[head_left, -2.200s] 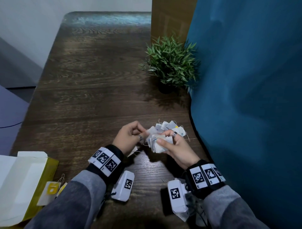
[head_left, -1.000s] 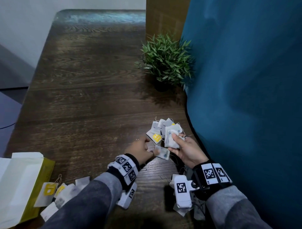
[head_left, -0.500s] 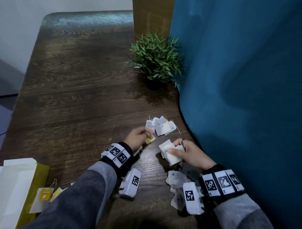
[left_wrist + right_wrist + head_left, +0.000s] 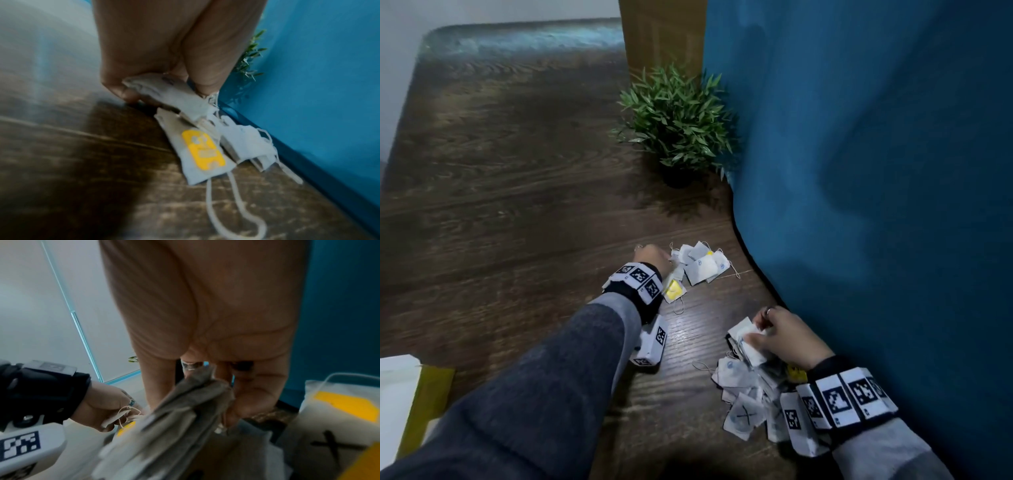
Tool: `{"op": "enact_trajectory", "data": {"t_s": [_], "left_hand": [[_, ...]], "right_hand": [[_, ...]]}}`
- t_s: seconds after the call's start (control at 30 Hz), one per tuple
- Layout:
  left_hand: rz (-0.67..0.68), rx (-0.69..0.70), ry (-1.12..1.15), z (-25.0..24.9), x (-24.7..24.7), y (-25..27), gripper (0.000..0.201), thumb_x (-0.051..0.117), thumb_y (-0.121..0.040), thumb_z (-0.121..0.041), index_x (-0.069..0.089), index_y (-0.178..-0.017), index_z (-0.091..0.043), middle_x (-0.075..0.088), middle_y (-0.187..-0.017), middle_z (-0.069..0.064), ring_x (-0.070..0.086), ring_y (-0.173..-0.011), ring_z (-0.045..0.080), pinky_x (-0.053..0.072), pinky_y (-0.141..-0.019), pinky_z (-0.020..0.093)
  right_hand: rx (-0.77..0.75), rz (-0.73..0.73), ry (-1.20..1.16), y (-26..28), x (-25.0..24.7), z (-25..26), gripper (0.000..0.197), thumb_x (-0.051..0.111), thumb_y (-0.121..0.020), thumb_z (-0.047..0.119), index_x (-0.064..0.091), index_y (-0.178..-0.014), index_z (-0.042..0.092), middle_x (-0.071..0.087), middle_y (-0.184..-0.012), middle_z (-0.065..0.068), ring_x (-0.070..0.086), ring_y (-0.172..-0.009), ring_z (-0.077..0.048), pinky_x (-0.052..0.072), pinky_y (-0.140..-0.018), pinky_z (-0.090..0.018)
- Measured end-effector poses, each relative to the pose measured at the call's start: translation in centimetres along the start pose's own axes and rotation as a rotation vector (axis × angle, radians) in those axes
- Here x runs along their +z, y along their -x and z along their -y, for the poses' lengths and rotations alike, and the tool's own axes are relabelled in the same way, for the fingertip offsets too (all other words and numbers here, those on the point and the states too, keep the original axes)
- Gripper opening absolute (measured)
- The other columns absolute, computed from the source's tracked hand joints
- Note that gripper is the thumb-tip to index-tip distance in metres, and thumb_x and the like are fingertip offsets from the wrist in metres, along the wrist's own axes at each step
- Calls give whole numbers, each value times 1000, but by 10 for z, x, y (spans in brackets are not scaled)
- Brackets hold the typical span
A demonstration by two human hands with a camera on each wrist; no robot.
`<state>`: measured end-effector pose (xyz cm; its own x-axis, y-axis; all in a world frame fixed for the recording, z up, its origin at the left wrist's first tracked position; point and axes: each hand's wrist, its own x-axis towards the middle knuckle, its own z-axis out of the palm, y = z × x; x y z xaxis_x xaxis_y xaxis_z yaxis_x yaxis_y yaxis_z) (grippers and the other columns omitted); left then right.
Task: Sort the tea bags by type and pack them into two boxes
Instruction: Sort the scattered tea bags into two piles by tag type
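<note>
My left hand [image 4: 652, 255] reaches to the far pile of tea bags [image 4: 702, 263] and pinches a white tea bag [image 4: 170, 94] between thumb and fingers. A yellow-tagged tea bag [image 4: 197, 151] lies just below it on the table, also seen as the yellow-tagged tea bag [image 4: 674, 289]. My right hand [image 4: 780, 334] holds a small stack of white tea bags [image 4: 748, 342] above a near pile of tea bags [image 4: 743, 394], some marked with a black X. In the right wrist view the stack of tea bags [image 4: 180, 415] is gripped by curled fingers. A white and yellow box [image 4: 410, 404] sits at the lower left.
A small potted plant [image 4: 676, 120] stands at the back right of the dark wooden table [image 4: 500, 164]. A blue curtain [image 4: 876, 171] hangs along the right edge, close to both piles. A wooden post [image 4: 661, 34] rises behind the plant.
My left hand moved forward to the far pile and took hold of a white bag. My right hand drew back with its stack toward the near pile. The view shifted right.
</note>
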<state>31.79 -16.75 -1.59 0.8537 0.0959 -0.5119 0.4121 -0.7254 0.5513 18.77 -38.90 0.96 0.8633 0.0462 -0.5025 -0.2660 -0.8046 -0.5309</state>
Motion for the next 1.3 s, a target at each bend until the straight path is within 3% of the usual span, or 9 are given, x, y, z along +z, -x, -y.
{"op": "enact_trajectory", "data": {"t_s": [0.17,0.33,0.5,0.6,0.73,0.83,1.0,1.13,1.3], "left_hand": [[-62,-23,377,9,-16,15,23,57,-85,-9,49,-66,-20,57,-74,1,53,-73,19,41,-59,26],[155,-87,908,19,-45,48,17,51,-85,-2,52,-69,-7,53,-69,12,52,-58,19,44,-53,24],[260,-144,1167,28,-62,83,25,60,-75,-10,49,-97,-6,57,-88,14,58,-75,24,46,-71,35],[213,-92,1170,33,-68,107,14,50,-88,-6,46,-76,-9,55,-76,9,59,-61,19,50,-59,32],[192,-5,1205,47,-76,137,41,40,-90,-1,60,-56,-9,64,-65,8,62,-54,16,51,-53,25],[245,12,1275,64,-89,156,26,47,-70,-1,60,-92,0,53,-92,24,55,-73,26,45,-67,34],[212,30,997,119,-105,175,40,55,-75,16,56,-111,-2,66,-98,14,64,-89,23,53,-84,36],[33,-87,472,160,-121,183,25,67,-77,4,58,-96,-9,62,-70,1,56,-58,12,45,-52,25],[-68,-255,-82,193,-116,185,14,62,-81,-9,52,-89,-16,61,-94,6,55,-87,22,42,-71,28]], "right_hand": [[22,-45,60,-1,1,2,16,66,-82,31,57,-94,28,44,-108,3,46,-111,-20,34,-98,-27],[-65,-180,60,-1,-2,27,18,60,-86,39,59,-99,27,51,-113,3,49,-113,-19,38,-101,-38],[-310,-94,-477,6,2,103,31,61,-86,37,52,-113,24,59,-96,7,60,-78,-2,44,-72,-12],[-338,79,-632,3,21,137,43,64,-77,45,47,-112,30,57,-90,5,59,-72,-8,42,-57,-14],[-340,134,-739,-2,49,162,15,64,-86,16,51,-91,19,57,-72,-1,52,-49,2,40,-46,-15],[-345,175,-779,2,68,175,12,63,-86,5,51,-89,7,50,-63,-4,46,-44,-4,41,-42,-17],[-321,316,-835,9,95,191,12,64,-85,3,55,-79,9,58,-58,1,53,-45,-4,46,-43,-17],[-269,422,-745,9,103,191,6,54,-93,16,58,-93,11,63,-73,-2,57,-53,-9,48,-46,-16],[-226,303,-510,-11,76,166,8,51,-94,28,55,-92,22,61,-81,5,56,-64,-8,43,-56,-18]]}}
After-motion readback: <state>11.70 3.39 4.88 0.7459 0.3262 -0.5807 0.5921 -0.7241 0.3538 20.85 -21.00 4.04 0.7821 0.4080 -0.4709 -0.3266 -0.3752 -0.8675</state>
